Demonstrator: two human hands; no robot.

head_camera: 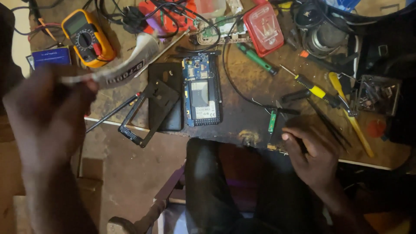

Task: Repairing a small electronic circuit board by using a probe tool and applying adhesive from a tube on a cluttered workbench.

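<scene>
Left hand: I am lifting my left hand (47,108) above the bench's left end, fingers pinched around a white adhesive tube (125,65); the hand is blurring in the picture, so the exact grip is hard to read.
Right hand: I am resting my right hand (312,151) on the near edge of the workbench (242,117), fingers curled shut on dark tweezers (331,125) whose tips are pointing away to the right.
Opened phone: the opened phone (201,93) is lying flat mid-bench between my hands, touched by neither, its blue circuit board and silver shield facing up.
Its loose parts: the black back cover (171,76) is sitting just left of it, with the black inner frame (151,112) leaning tilted over the cover and poking past the bench edge.
Around: a yellow multimeter (86,37) is sitting at far left, a red plastic case (263,28) behind the phone, a yellow-handled screwdriver (312,89) to the right, and a small green board (272,121) by my right thumb.
Risk, frame: I judge the frame is overhanging enough that a knock from my left arm could drop it to the floor.
Risk, glue: squeezing the tube while it is hanging over the bench could drip adhesive on the bare board.
Risk, tweezers: the metal tips could scratch or short the exposed contacts.
</scene>
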